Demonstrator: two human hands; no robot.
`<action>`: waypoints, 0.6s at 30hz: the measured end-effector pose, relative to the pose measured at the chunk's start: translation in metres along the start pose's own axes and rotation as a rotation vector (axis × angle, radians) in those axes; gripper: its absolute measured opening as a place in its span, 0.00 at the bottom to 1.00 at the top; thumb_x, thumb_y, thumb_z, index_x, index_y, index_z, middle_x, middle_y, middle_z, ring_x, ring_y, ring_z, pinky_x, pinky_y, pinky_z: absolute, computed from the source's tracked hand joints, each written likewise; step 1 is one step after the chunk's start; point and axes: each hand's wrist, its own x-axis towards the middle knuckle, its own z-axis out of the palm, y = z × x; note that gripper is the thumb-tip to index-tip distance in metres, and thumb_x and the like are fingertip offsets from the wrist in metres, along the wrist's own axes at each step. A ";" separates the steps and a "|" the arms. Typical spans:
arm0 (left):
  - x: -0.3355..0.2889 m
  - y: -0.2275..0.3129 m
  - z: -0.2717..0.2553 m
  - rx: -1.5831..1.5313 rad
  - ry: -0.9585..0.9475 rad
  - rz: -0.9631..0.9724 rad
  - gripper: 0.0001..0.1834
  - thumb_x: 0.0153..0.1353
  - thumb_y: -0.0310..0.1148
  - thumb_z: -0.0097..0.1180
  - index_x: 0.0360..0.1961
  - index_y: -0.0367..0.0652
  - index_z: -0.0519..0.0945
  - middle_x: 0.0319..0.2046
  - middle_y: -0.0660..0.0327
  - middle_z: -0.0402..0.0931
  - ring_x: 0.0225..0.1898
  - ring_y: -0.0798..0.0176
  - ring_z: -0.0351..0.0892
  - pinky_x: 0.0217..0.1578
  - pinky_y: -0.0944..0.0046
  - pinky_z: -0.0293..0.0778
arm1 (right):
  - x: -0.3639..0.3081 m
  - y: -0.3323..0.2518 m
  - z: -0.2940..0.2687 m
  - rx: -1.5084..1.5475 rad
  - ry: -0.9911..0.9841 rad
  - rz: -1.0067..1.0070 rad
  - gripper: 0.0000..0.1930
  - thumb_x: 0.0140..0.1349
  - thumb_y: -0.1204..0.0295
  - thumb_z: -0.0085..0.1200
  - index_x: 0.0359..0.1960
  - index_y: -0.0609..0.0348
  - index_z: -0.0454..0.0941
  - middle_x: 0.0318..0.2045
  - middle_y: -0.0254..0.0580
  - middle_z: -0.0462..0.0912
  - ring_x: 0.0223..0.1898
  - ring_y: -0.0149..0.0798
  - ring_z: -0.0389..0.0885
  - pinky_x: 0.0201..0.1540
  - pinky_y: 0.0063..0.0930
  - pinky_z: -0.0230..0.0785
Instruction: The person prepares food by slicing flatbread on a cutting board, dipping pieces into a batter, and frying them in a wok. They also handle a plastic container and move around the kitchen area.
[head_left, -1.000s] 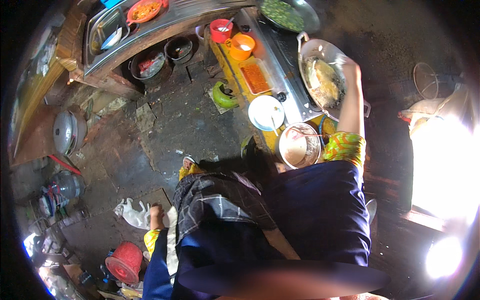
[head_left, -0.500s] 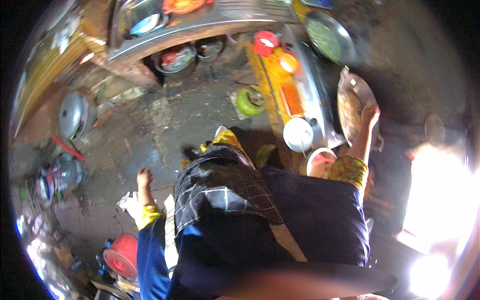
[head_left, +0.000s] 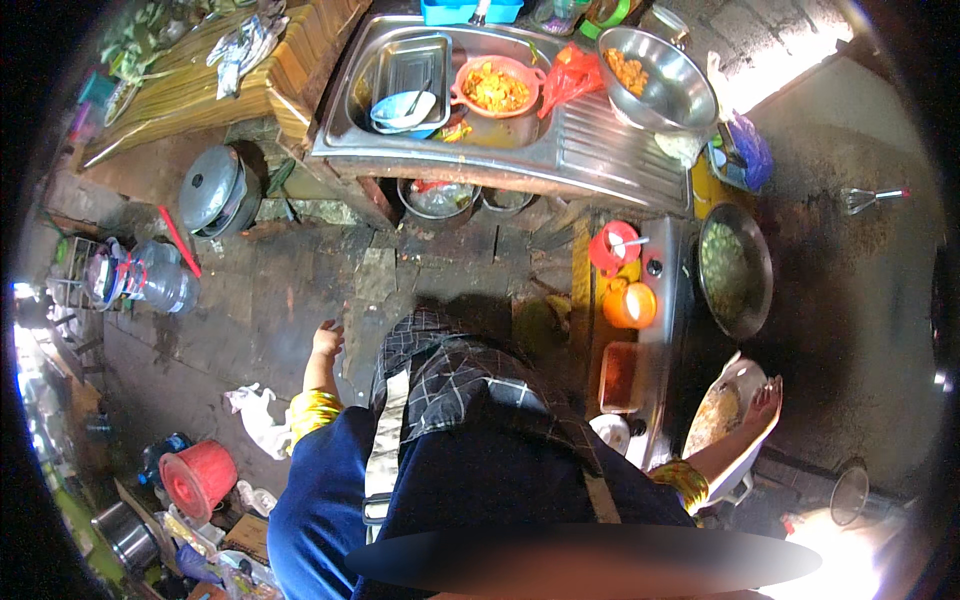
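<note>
My left hand [head_left: 327, 340] hangs at my side above the dark floor, fingers loosely parted, with nothing in it. On the right, my right hand [head_left: 766, 400] is over the far edge of a shallow pan [head_left: 748, 440] of brown food, fingers spread; whether it touches the rim I cannot tell. Beyond that pan is a dark wok [head_left: 765, 290] holding pale green food in liquid. A silver stove [head_left: 678, 250] stands beside them. Along its near side are a red cup [head_left: 607, 258] with a spoon, an orange cup [head_left: 628, 304] and a rectangular tub [head_left: 622, 378] of reddish-brown contents.
Ahead, a steel sink [head_left: 560, 160] holds a pink colander [head_left: 535, 75] of orange food; a steel bowl [head_left: 688, 95] stands on its drainboard. To my left are a lidded pot [head_left: 210, 190] and a water bottle [head_left: 165, 280]. A white cat [head_left: 262, 420] and red bucket [head_left: 200, 480] are behind.
My view has turned and tilted, bringing more of the sink into sight and shifting the stove lower. My right hand stays by the pan of brown food; my left remains empty.
</note>
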 end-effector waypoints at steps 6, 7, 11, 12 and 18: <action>-0.021 0.153 0.117 -0.027 -0.047 0.425 0.28 0.52 0.28 0.56 0.56 0.43 0.65 0.38 0.59 0.74 0.26 0.70 0.71 0.24 0.69 0.67 | 0.024 0.025 0.226 0.673 -0.481 0.603 0.11 0.58 0.77 0.47 0.44 0.59 0.67 0.23 0.29 0.67 0.18 0.22 0.59 0.17 0.11 0.54; -0.020 0.187 0.139 -0.021 -0.088 0.501 0.28 0.52 0.28 0.56 0.56 0.42 0.65 0.38 0.59 0.74 0.30 0.69 0.72 0.28 0.69 0.69 | 0.016 0.045 0.265 0.610 -0.710 0.545 0.11 0.59 0.77 0.46 0.44 0.59 0.67 0.24 0.29 0.67 0.18 0.21 0.59 0.16 0.11 0.53; -0.009 0.348 0.216 -0.013 -0.280 0.995 0.29 0.52 0.29 0.57 0.57 0.41 0.65 0.48 0.54 0.70 0.48 0.61 0.70 0.50 0.64 0.65 | 0.010 0.125 0.434 0.079 -0.888 0.978 0.09 0.63 0.64 0.44 0.40 0.54 0.70 0.19 0.25 0.67 0.14 0.22 0.62 0.13 0.17 0.56; -0.005 0.396 0.235 0.007 -0.235 1.103 0.30 0.52 0.29 0.57 0.57 0.42 0.64 0.50 0.52 0.68 0.51 0.59 0.68 0.52 0.62 0.64 | -0.003 0.146 0.460 0.079 -0.861 0.743 0.13 0.64 0.59 0.42 0.38 0.55 0.70 0.19 0.28 0.68 0.16 0.25 0.65 0.15 0.21 0.60; -0.007 0.661 0.334 0.050 0.091 1.656 0.38 0.45 0.32 0.62 0.60 0.53 0.62 0.59 0.46 0.53 0.61 0.44 0.51 0.57 0.52 0.58 | -0.032 0.162 0.608 0.166 -1.101 0.746 0.16 0.57 0.68 0.51 0.48 0.54 0.70 0.27 0.31 0.72 0.22 0.27 0.68 0.22 0.19 0.64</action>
